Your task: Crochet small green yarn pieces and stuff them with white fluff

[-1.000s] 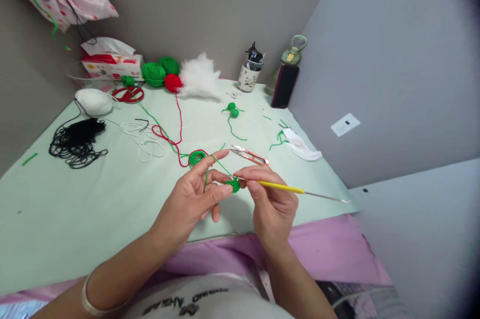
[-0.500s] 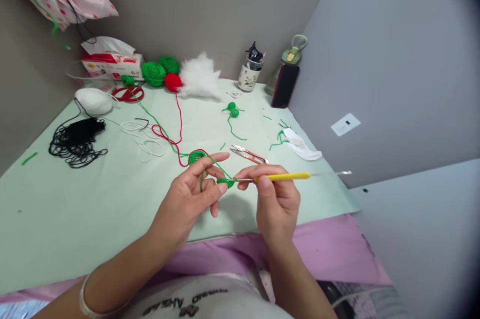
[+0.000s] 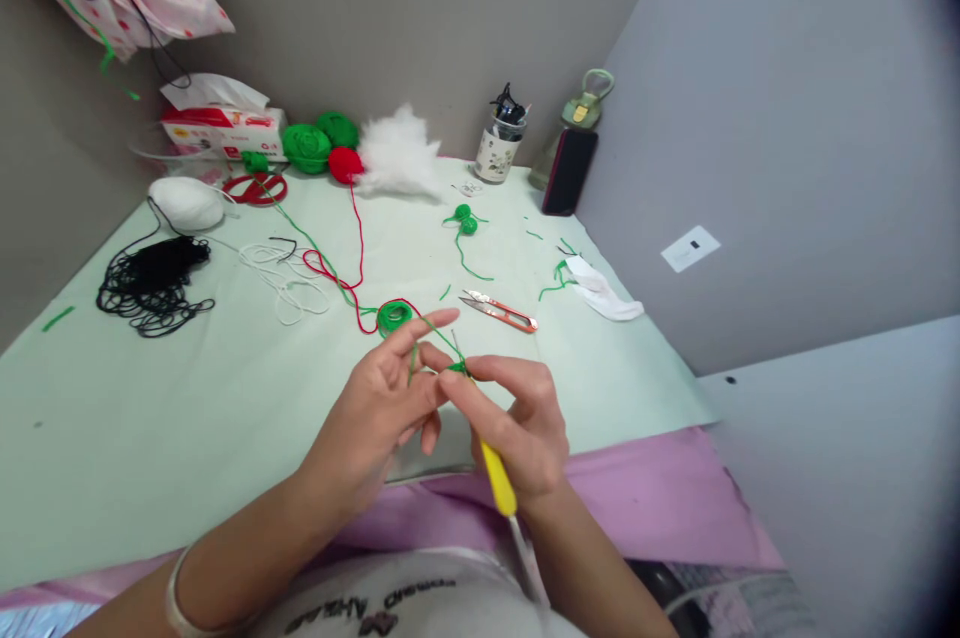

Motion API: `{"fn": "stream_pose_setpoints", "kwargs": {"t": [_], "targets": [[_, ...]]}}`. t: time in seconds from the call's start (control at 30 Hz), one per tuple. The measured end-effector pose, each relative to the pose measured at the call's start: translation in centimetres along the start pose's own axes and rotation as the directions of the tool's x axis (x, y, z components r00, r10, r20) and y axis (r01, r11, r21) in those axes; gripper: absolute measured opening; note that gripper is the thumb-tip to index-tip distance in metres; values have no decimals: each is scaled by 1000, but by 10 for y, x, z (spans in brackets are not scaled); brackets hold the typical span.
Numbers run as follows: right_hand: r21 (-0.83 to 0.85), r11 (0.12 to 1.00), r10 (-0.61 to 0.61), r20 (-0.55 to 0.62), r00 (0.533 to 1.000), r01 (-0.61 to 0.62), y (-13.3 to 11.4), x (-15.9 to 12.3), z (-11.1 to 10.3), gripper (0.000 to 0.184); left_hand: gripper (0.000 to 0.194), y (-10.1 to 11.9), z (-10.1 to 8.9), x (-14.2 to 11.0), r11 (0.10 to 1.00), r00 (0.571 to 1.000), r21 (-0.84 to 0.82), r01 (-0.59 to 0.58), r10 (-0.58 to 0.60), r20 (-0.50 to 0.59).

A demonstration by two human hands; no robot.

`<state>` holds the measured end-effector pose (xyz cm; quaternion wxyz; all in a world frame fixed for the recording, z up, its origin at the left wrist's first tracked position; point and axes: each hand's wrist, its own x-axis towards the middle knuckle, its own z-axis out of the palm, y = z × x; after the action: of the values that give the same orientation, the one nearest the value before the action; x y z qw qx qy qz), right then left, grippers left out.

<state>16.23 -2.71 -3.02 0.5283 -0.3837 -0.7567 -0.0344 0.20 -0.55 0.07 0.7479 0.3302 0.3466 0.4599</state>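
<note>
A small piece of worked green yarn (image 3: 456, 369) is pinched between thumb and fingers of the left hand (image 3: 360, 418), probably to steady it against the metal-shafted hook with a yellow handle (image 3: 498, 478). That index finger points out towards two o'clock with a thin green strand (image 3: 441, 334) over it, apparently to tension the yarn. The right hand (image 3: 529, 418) grasps the hook, its thumb and index closing beside the piece; the handle slants to five o'clock, perhaps to angle the tip through the yarn. From the piece, a loose green yarn coil (image 3: 393, 318) lies at ten o'clock, seemingly there so slack can feed freely, and orange-handled metal snips (image 3: 517, 320) lie at one o'clock, within easy reach. Both forearms rise from the near edge over the pale green worktop (image 3: 187, 438), converging at twelve o'clock, wrists slightly bent.
</note>
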Motion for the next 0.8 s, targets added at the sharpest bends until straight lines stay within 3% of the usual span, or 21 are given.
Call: {"fn": "stream_pose_setpoints", "kwargs": {"t": [0.07,0.17,0.23,0.37,0.47,0.53,0.6,0.67,0.73,0.8], "targets": [[177,977,132,-81,988,-116,1,4,1,33,48,6,-1,2,988,991,-90,127,-123,56],[536,793,397,-92,913,-291,3,13,3,22,42,11,-2,4,987,995,-125,99,-96,25],[627,705,454,-42,890,-330,4,17,5,18,43,10,-1,4,995,998,-85,54,-52,25],[509,793,402,-25,915,-334,3,15,8,19,42,1,0,2,1000,999,20,-21,21,28],[317,919,263,-58,963,-232,2,8,7,32,44,-2,1,2,999,998,2,-53,53,-14],[168,978,136,-61,989,-124,2,6,5,38,41,-1,0,4,998,1000,-59,6,-5,6],[165,978,142,-75,987,-128,4,7,4,36,34,2,-2,6,988,995,-124,95,-91,41],[338,907,302,-110,947,-250,6,11,3,28,29,4,-3,7,979,992,-158,128,-122,44],[545,759,475,-92,875,-355,7,14,5,21,28,5,-3,6,987,998,-144,67,-68,1],[647,647,544,-22,839,-403,6,16,7,17,32,4,-1,5,996,1000,-91,-10,8,-24]]}}
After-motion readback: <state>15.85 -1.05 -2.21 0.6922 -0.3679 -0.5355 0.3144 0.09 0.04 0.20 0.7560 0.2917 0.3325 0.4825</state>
